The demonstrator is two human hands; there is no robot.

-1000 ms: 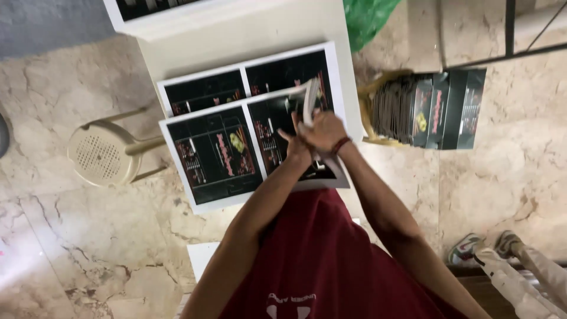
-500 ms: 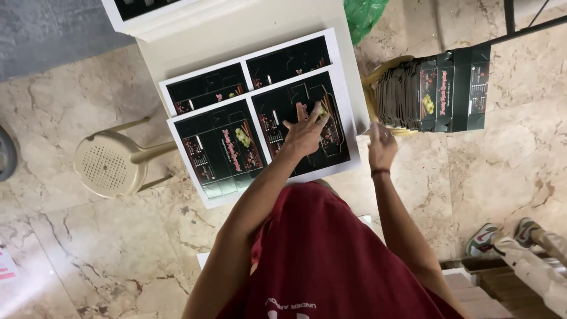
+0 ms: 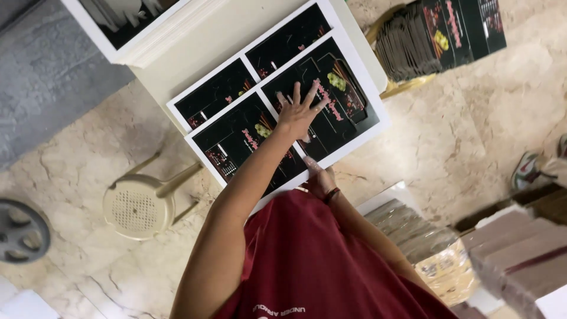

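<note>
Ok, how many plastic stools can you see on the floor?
1: a cream plastic stool on the marble floor, left of the table. Others may be hidden.

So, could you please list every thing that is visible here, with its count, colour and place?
printed sheets: two showing, black with white border, stacked on table
table: one, cream, top centre
folded cartons: one pile, black, top right
stool: one, cream plastic, on floor, left
wrapped bundles: several, pale, lower right
floor: beige marble
left hand: flat, fingers spread, on top sheet
right hand: at the sheet's near edge
</note>
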